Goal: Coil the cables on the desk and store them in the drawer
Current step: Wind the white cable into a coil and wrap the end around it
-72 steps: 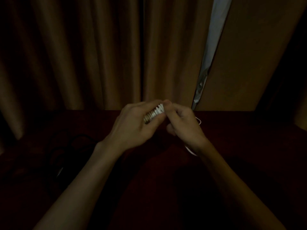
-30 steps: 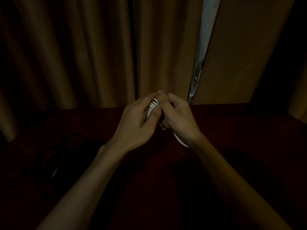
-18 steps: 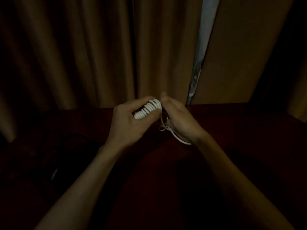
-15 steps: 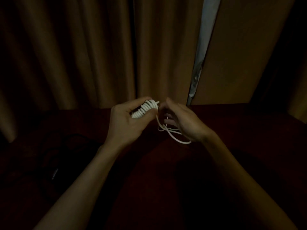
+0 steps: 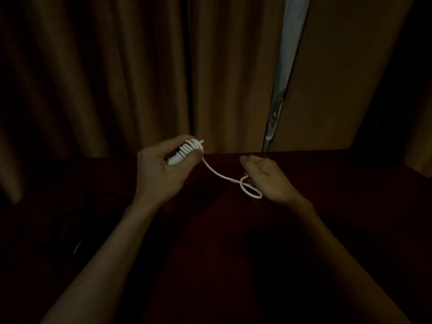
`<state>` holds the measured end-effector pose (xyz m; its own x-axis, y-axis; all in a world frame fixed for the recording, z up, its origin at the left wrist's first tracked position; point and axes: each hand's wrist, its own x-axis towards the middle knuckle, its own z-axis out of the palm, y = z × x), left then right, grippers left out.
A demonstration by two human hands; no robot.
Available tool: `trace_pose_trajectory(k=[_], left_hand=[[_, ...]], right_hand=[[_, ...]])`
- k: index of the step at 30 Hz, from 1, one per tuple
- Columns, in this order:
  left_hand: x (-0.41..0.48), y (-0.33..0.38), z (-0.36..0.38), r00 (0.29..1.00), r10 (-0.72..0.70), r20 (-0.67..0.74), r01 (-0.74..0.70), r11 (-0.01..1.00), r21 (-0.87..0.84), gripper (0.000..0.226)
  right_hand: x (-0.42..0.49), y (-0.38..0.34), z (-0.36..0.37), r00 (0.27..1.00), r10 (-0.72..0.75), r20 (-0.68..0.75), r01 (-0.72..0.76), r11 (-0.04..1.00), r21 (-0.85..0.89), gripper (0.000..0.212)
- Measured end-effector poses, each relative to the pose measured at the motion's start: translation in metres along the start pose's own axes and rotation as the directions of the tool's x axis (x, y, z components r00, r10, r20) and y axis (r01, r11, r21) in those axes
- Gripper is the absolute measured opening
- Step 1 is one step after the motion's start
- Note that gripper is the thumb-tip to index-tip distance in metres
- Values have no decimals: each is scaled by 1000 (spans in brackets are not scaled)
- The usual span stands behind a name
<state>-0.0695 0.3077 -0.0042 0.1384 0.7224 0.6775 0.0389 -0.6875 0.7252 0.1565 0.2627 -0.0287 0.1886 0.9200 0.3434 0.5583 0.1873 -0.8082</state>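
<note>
Dim light here, and both hands are up over the dark red table (image 5: pixel 222 242). The left hand (image 5: pixel 161 176), just off centre towards 9 o'clock, has fingers and thumb curled round a tight coil of white cable (image 5: pixel 184 152). The turns are stacked side by side and peek out at the top of the fist. That bundle is clear of the table, gripped firmly.

From the coil's 3 o'clock end a free strand drops away towards 4 o'clock, crossing the gap between the hands. It ends in a small loop (image 5: pixel 251 190) right at the underside of the right hand (image 5: pixel 268 178). That hand sits at about 3 o'clock from centre, thumb on top, fingers bent downward and hidden from view. The loop touches or passes under those fingers, but I cannot tell whether they actually pinch it.

The two hands are apart, linked only by that slack white line.

Down at 8 o'clock on the table lies a dark tangle of black cables (image 5: pixel 77 218), barely readable in the shadow, with a small pale glint near its lower edge.

Behind the table hang brown curtains (image 5: pixel 117 78). Up at 1 o'clock a narrow pale strip (image 5: pixel 286 54) shows between them and a flat brown panel (image 5: pixel 339 78).
</note>
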Motion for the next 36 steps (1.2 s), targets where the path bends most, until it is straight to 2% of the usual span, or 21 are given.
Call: trace_pose_trajectory(k=[3,6,8,10,12,14,18,20,22,25,27,30,33,36], left_hand=[[2,-3,-5,1000,-8,-22,9,1000,27,16],[3,-4,-10,999,-29,-44,30,999,29,17],[2,-4,-9,999,-23,-30,24,999,48,18],[-1,-4,-5,1000,-9,0,9,998,63,17],[-2,-5,-2,1000,7,30,-9,996,90,17],[-2,-7,-1,998,27,60,-36,988,150,19],[-2,-3,0,993,69,99,-86,978,188,21],[-3,1,2,993,53,107,-68,987,149,26],[-1,2,3,992,5,123,-12,999,51,22],[2,10,1,986,-49,159,59,996,-59,15],[3,14,3,981,-109,158,127,986,-109,14],[5,16,1,962,-207,176,237,957,-168,15],[7,18,-4,925,-278,257,329,926,-185,11],[7,18,-6,886,-324,331,397,900,-182,15]], right_hand=[[-1,3,-2,990,-3,-143,-11,995,-95,62],[-1,8,-7,963,75,-257,-151,946,-288,68],[1,10,-10,955,122,-270,-236,865,-443,66],[4,7,-11,976,120,-181,-197,841,-504,59],[6,1,-13,997,71,-29,-77,894,-441,38],[5,-12,-15,999,-14,44,26,962,-271,19],[-7,-52,-9,986,-165,-16,166,982,95,32],[-10,-66,3,988,-150,28,139,962,237,22],[-13,-70,15,984,-92,150,32,932,362,19],[-14,-65,22,945,-80,317,-45,929,368,33],[-14,-61,22,922,-139,361,-19,916,400,29],[-13,-58,23,928,-187,321,26,894,447,30],[-15,-58,18,927,-255,276,108,884,455,55],[-14,-57,16,911,-317,265,222,916,333,63]])
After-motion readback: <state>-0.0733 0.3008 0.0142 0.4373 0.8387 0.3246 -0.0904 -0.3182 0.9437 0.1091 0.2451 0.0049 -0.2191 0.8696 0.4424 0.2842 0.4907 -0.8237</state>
